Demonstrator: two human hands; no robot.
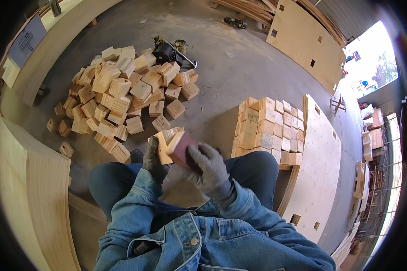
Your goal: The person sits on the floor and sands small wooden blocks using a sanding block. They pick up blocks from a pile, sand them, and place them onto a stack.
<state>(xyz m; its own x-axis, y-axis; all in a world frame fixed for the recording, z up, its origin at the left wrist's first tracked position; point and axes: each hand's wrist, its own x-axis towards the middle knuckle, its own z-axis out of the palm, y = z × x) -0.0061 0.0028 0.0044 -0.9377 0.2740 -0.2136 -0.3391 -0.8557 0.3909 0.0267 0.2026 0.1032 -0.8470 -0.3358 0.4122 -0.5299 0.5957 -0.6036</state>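
My left hand [154, 161], in a grey glove, is closed around a pale wooden block [163, 152] held above my lap. In my gloved right hand [211, 172] is a sanding block [182, 147] with a dark maroon face. It is tilted against the right side of the wooden block, and my fingers wrap its near end. The contact between the two is partly hidden. Ahead and to the left lies a loose heap of similar wooden blocks [117, 92]. More blocks are stacked in neat rows [269, 126] to the right of my knee.
A power tool [169, 50] with a metal bar lies at the heap's far edge. Plywood panels with square holes lie at right [319, 167] and far right [305, 40]. Stacked sheets [36, 180] stand close on my left. Another dark tool [235, 22] is far off on the floor.
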